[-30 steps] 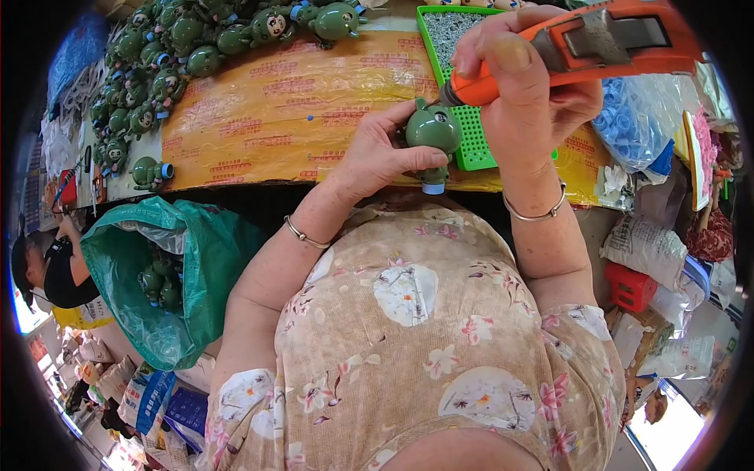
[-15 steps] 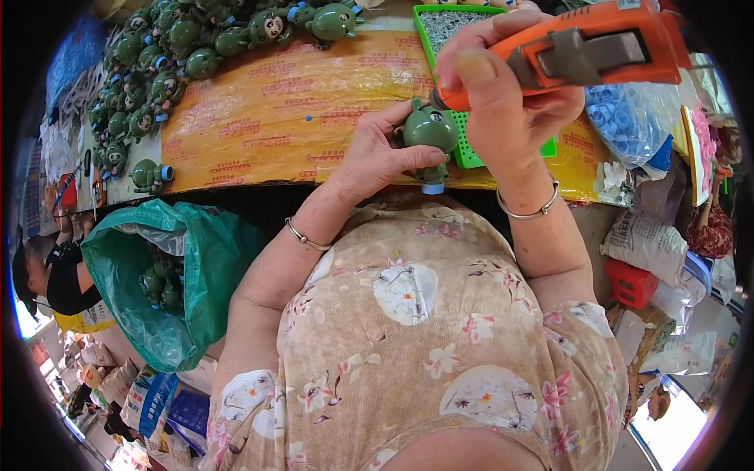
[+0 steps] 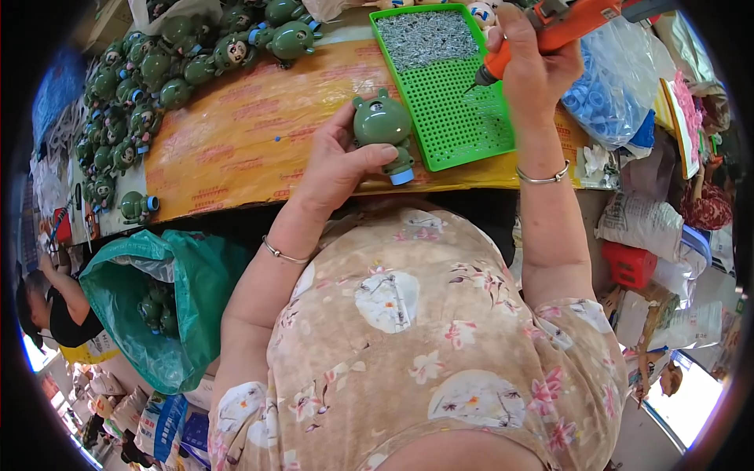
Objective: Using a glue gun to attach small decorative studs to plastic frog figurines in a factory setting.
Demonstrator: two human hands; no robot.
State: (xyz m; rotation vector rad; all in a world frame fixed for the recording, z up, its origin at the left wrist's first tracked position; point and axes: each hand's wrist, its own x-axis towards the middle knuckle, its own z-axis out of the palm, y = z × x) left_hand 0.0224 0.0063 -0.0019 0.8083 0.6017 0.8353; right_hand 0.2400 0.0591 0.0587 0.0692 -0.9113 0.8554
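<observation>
In my left hand [image 3: 331, 163] is a shiny green toy figure [image 3: 381, 122] with small ears and a blue piece at its bottom end. My thumb lies across its body, the fingers behind it. My right hand [image 3: 536, 82] grips an orange electric screwdriver [image 3: 577, 23], partly cut off by the top edge. Its thin dark bit points down and left above the green perforated tray [image 3: 437, 166]. Small silvery screws [image 3: 428, 39] fill the tray's far part, and many holes in its nearer part show open. Bit and toy are apart.
Similar green figures [image 3: 157, 67] are heaped at the far left, with one lone figure [image 3: 138, 206] near the table edge. A green sack [image 3: 192, 330] holding more stands below left. Right of the tray lies a clear bag of blue pieces [image 3: 601, 94]. Another person [image 3: 63, 302] sits far left.
The screwdriver has come away from the toy's head and swung right, its bit now over the tray. My left hand with the toy has shifted slightly left, and the view has moved a little.
</observation>
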